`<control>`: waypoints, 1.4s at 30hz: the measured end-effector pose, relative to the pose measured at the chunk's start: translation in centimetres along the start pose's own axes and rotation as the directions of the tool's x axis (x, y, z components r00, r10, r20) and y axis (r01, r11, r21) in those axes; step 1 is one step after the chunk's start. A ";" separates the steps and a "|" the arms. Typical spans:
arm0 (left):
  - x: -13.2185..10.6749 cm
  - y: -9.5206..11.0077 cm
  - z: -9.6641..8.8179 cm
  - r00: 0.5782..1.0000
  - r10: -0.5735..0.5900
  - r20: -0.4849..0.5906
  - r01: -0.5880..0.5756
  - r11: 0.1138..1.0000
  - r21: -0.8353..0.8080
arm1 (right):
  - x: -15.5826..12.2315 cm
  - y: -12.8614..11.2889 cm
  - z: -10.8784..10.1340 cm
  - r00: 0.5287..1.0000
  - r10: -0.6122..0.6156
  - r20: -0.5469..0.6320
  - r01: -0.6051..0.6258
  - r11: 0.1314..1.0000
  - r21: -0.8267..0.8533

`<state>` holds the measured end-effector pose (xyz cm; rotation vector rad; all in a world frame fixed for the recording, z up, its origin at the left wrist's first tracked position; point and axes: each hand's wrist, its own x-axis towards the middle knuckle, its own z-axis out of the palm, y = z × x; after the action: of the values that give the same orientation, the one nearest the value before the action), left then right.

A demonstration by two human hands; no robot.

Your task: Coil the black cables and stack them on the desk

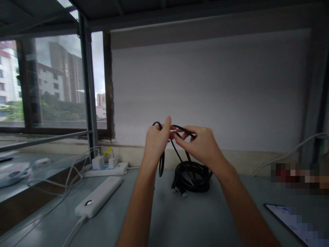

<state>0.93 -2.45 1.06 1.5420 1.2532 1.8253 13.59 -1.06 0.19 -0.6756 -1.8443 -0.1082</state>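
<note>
Both hands are raised over the table, close together, on a thin black cable (pixel 161 164). A loop of it hangs around my left hand (pixel 158 139), whose thumb points up and whose fingers are partly hidden. My right hand (pixel 199 144) pinches strands of the cable between thumb and fingers, just right of the left. Below, a coiled bundle of black cable (pixel 194 187) lies on the table, its plug ends (pixel 183 192) at the left front side. Strands run up from the bundle towards my hands; whether all is one cable I cannot tell.
A white power bank (pixel 99 197) with a cable plugged in lies at left. Behind it, a white power strip (pixel 110 170) holds two chargers (pixel 98 162). White cables (pixel 68 185) trail leftward. At right lies a phone (pixel 285 219). A metal post (pixel 87 82) stands before the window.
</note>
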 end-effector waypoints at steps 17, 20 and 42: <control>-0.1 -0.1 0.1 0.997 -0.029 0.072 0.030 1.000 -0.007 | -0.5 -1.2 0.9 0.987 -0.138 0.077 0.150 0.972 -0.180; 0.1 -0.3 0.2 0.996 -0.016 0.085 0.029 0.988 -0.153 | -0.7 -1.3 0.8 0.984 -0.153 0.088 0.168 0.964 -0.205; -1.2 1.2 -1.5 0.924 0.146 0.354 -0.186 0.979 0.082 | 0.2 5.4 0.2 0.981 0.089 -0.171 -0.095 0.995 -0.028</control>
<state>0.07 -4.49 1.45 1.9858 1.1012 1.5057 16.03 3.61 -1.04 -0.7530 -1.6489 -0.1346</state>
